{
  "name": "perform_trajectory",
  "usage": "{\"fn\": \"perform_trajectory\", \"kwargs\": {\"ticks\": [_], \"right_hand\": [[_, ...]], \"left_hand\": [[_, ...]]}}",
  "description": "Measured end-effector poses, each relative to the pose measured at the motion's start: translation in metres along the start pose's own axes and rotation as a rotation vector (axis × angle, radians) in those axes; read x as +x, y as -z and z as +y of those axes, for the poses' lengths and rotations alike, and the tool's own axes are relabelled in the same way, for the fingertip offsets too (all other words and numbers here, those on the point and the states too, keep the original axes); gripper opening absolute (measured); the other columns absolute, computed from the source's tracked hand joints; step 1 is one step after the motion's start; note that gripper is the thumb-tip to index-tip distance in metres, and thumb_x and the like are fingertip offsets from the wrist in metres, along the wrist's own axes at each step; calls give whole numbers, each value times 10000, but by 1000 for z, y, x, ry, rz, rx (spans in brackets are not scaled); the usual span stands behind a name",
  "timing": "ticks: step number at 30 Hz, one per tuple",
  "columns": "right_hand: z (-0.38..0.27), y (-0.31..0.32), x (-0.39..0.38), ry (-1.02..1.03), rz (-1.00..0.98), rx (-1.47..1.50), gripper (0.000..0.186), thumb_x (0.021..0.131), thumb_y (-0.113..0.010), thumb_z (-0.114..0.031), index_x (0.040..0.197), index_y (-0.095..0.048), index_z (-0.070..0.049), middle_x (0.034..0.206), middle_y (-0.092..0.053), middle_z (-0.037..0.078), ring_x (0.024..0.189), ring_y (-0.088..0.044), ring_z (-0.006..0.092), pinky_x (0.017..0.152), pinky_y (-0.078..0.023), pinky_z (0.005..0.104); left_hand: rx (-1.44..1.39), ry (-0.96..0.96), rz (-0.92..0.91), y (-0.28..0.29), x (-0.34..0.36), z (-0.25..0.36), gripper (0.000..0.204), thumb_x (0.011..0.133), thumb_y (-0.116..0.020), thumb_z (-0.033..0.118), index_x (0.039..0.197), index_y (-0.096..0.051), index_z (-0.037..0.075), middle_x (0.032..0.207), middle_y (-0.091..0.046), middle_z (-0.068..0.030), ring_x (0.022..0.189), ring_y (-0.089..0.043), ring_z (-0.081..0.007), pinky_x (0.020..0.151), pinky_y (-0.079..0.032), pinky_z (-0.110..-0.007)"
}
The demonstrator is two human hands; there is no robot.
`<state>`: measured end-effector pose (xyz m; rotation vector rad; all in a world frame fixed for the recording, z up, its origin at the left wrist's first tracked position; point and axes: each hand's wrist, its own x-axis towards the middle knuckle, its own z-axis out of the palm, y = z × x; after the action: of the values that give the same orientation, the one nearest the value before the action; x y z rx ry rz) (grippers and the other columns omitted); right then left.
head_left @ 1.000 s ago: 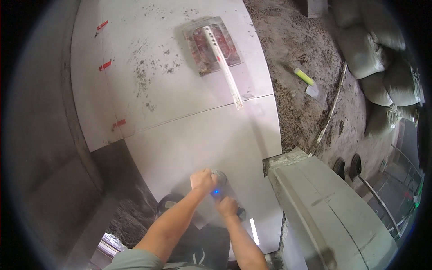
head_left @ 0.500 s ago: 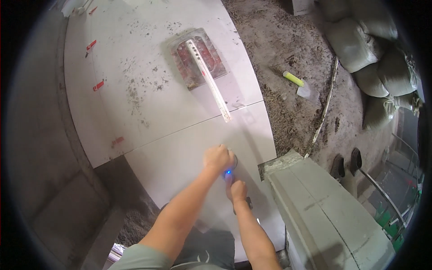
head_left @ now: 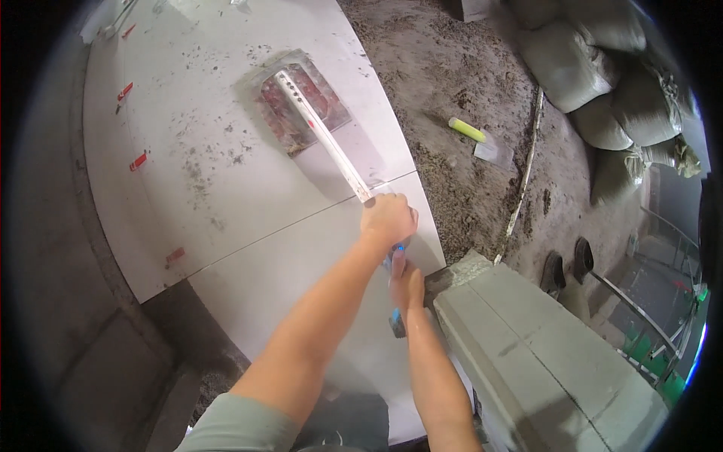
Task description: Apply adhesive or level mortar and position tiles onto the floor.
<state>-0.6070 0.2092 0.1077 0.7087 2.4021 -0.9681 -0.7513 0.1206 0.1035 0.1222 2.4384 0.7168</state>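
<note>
My left hand is closed around the front of a hand-held power tool. Just behind it, my right hand wraps the tool's grip. Most of the tool is hidden by my hands; a blue light and a black-and-blue lower end show. It is over a large white tile, near the seam with a second white tile. Beyond my left hand, a white bar with holes reaches across a rectangular, mortar-smeared plate with a reddish middle; the bar's near end is close to my knuckles.
Red clips lie along the left tile edge. On rough mortar to the right is a yellow-handled scraper. Filled sacks are stacked far right. A grey block ledge borders the near right, with dark shoes and a metal frame beyond.
Both hands have moved forward and slightly right with the power tool, reaching the bar's near end. The view has shifted, so the surroundings sit a little further left.
</note>
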Motion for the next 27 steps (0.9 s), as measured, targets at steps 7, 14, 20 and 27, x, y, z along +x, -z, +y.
{"fn": "perform_trajectory", "kwargs": {"ticks": [7,14,20,27], "right_hand": [[19,-5,35,57,-33,64,972,969,-240,-761,963,-668,111,749,-649,285,795,-666,458,740,-486,497],[54,1,56,-81,-135,191,906,945,-287,-804,833,-640,23,580,-571,73,455,-577,197,467,-458,372],[151,-76,-69,-69,-50,125,755,996,-354,-688,848,-654,-11,587,-594,71,504,-613,192,502,-485,381],[208,-135,-251,-44,35,231,597,1049,-383,-529,1030,-612,22,630,-590,105,511,-586,240,529,-481,396]], "left_hand": [[18,-82,129,6,16,8,367,863,-549,323,833,-739,10,869,-733,-208,820,-716,-381,800,-559,-478],[-8,-243,148,1,14,21,369,891,-538,330,932,-745,28,962,-735,-200,919,-713,-355,844,-544,-482],[165,-337,550,-99,-70,-157,671,959,-528,414,1478,-413,4,1557,-359,-233,1474,-279,-400,1201,-224,-504],[384,-436,383,-49,-75,-170,785,963,-544,389,1522,-268,-88,1637,-213,-235,1533,-159,-394,1250,-137,-479]]}}
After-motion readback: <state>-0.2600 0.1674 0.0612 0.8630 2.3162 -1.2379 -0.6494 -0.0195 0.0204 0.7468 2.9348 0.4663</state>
